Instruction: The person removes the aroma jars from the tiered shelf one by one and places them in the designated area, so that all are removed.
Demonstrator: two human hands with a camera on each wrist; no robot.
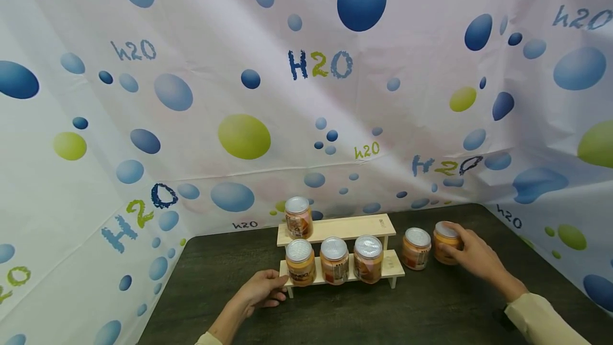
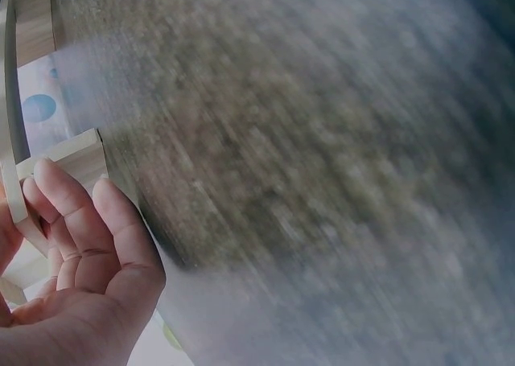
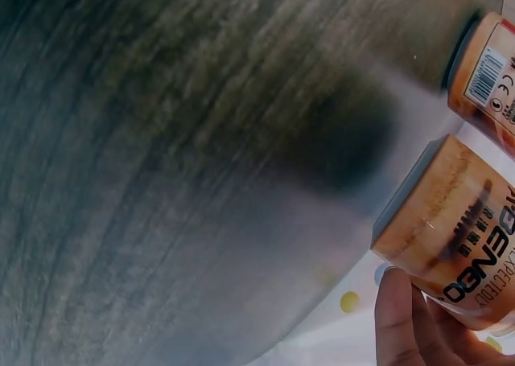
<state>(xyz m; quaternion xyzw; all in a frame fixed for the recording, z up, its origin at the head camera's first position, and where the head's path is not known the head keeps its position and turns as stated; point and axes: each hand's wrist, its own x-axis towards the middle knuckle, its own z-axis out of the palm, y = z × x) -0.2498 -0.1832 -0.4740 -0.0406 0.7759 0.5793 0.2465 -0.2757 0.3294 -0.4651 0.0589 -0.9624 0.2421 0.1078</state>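
Note:
My left hand (image 1: pixel 262 290) is at the left end of a two-step wooden rack (image 1: pixel 392 265), thumb over the lower board and fingers beneath it. In the left wrist view, the curled fingers (image 2: pixel 76 221) lie against the pale board (image 2: pixel 68 158). On the right, my right hand (image 1: pixel 474 254) grips an orange jar (image 1: pixel 444 244) with a silvery lid. Printed lettering shows on this held jar (image 3: pixel 459 229) in the right wrist view, with fingers (image 3: pixel 396 318) behind it. A second jar (image 1: pixel 415 249) stands just left of it.
Three jars stand on the rack's lower step: a left jar (image 1: pixel 300 270), a middle jar (image 1: pixel 334 268) and a right jar (image 1: pixel 368 265). Another jar (image 1: pixel 299 222) is at the upper step's left end. Behind the dark table (image 1: pixel 345 313) hangs a white patterned curtain (image 1: pixel 306 25).

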